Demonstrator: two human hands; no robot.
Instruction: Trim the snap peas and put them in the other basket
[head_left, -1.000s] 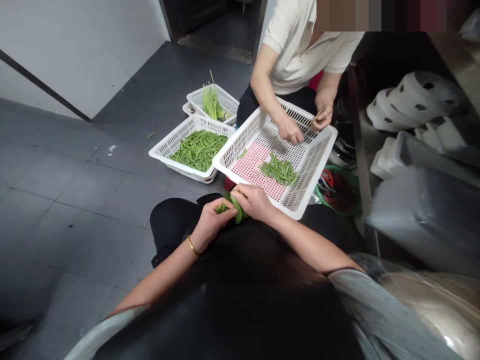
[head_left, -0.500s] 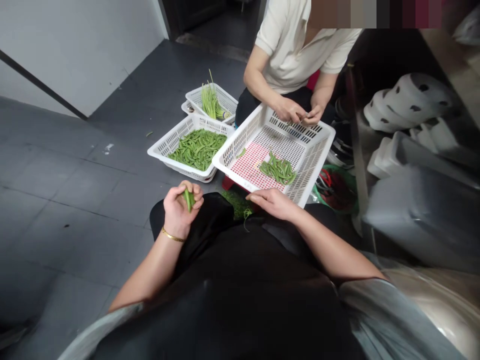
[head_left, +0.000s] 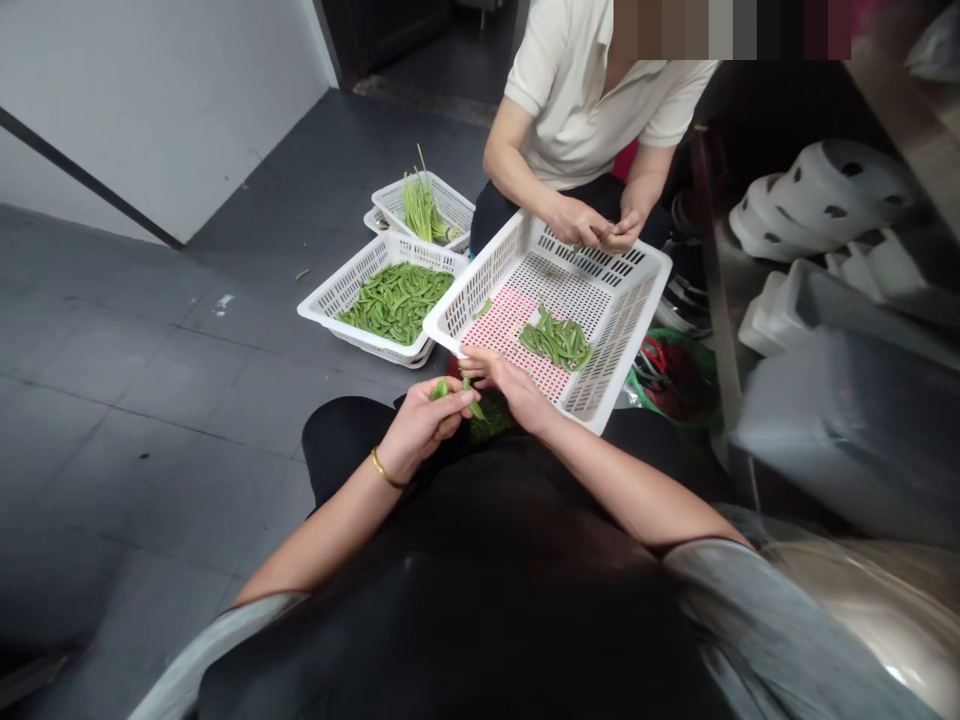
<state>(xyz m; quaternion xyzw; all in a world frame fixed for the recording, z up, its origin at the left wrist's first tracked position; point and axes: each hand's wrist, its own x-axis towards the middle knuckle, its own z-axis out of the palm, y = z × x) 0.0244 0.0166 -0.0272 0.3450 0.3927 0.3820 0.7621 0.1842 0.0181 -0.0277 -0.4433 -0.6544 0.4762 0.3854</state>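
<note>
Green pods [head_left: 439, 389] are held in my left hand [head_left: 429, 420], with one pod [head_left: 474, 400] sticking out between thumb and fingers. My right hand [head_left: 510, 385] meets it at that pod, its fingertips closed at the pod's upper end, beside the near corner of a large white basket [head_left: 634, 345]. Inside this basket lie a small pile of pods [head_left: 556, 338] and a single pod near the left wall. To the left, a second white basket [head_left: 322, 304] holds a big heap of pods [head_left: 397, 300].
A person [head_left: 577, 120] in a white shirt sits opposite, hands over the large basket's far rim. Behind the pod heap, a basket [head_left: 457, 200] holds long green stems [head_left: 421, 208]. Grey bins [head_left: 847, 430] and stacked white containers [head_left: 817, 205] stand at right.
My left hand has moved right with its pods, and one pod now sticks out from its fingertips. My right hand has shifted left and up to meet it.
</note>
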